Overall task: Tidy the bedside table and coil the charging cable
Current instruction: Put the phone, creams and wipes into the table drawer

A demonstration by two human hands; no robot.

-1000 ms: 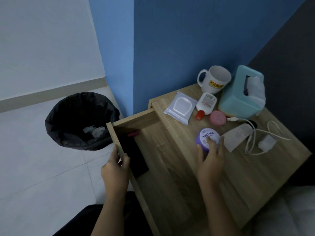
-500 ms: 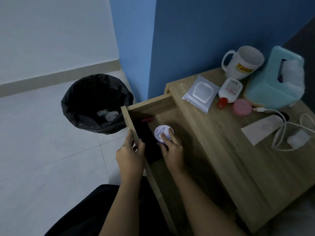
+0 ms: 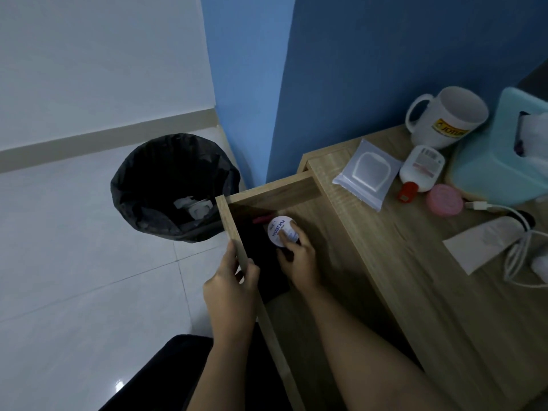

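The wooden bedside table [image 3: 430, 292] has its drawer [image 3: 237, 232] pulled out. My left hand [image 3: 229, 289] grips the drawer's front panel. My right hand [image 3: 298, 256] holds a round purple jar with a white lid [image 3: 280, 229] down inside the drawer, near its far left corner, next to a small red item [image 3: 261, 219]. On the tabletop lie a wipes packet [image 3: 367, 173], a white bottle with a red cap [image 3: 419, 170], a pink round tin [image 3: 444, 200], a white tube [image 3: 486, 244] and the loose white charging cable [image 3: 517, 256] with its plug at the right edge.
A white mug [image 3: 447, 117] and a teal tissue box [image 3: 501, 161] stand at the back of the table against the blue wall. A black-lined waste bin [image 3: 175, 188] with some rubbish sits on the white tiled floor left of the drawer.
My right hand lifted the purple jar off the tabletop and carried it left, down into the open drawer. My left hand stayed on the drawer front. The view shifted left.
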